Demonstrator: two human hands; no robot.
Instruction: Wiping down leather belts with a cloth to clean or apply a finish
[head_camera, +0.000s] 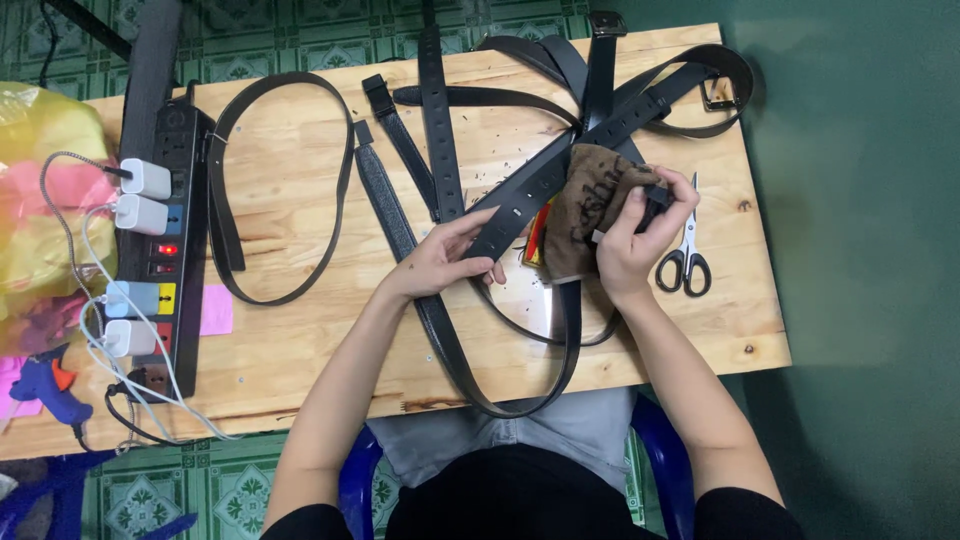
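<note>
My left hand pinches a black leather belt that runs diagonally across the wooden table. My right hand presses a brown cloth against the same belt, a little further up its length. The belt loops down over the table's front edge toward my lap. Under the cloth a small yellow and red object is partly hidden.
Several other black belts lie across the table's far half, one forming a loop at the left. Scissors lie right of my right hand. A black power strip with white chargers sits at the left, beside a blue glue gun and a yellow bag.
</note>
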